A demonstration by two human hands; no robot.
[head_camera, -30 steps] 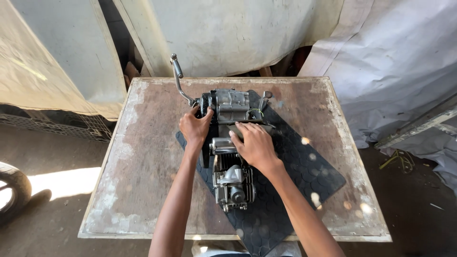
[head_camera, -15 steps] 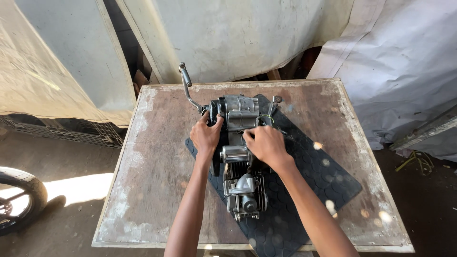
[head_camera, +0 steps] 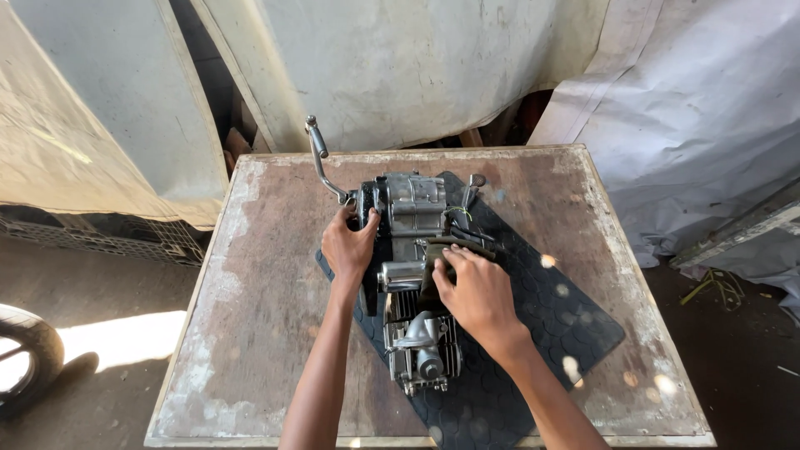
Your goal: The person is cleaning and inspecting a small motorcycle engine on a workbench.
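A small grey motorcycle engine [head_camera: 414, 333] lies on a black studded rubber mat [head_camera: 550, 325] on a worn wooden table [head_camera: 258, 300]. A bent metal kick lever [head_camera: 321, 162] sticks up from its far left side. My left hand [head_camera: 350, 246] grips the engine's left edge near the base of that lever. On top of the engine's middle rests my right hand [head_camera: 475, 292], fingers curled over a dark part there. The cylinder with its fins points toward me.
Pale tarpaulin sheets [head_camera: 433, 67] hang behind and to the right of the table. A tyre [head_camera: 25, 358] stands on the ground at the left. A metal grate [head_camera: 108, 237] lies beyond the table's left side.
The view has shifted slightly, with the table now sitting a little further right. My right hand has slid down from the engine's upper part toward its middle. My left hand keeps its grip.
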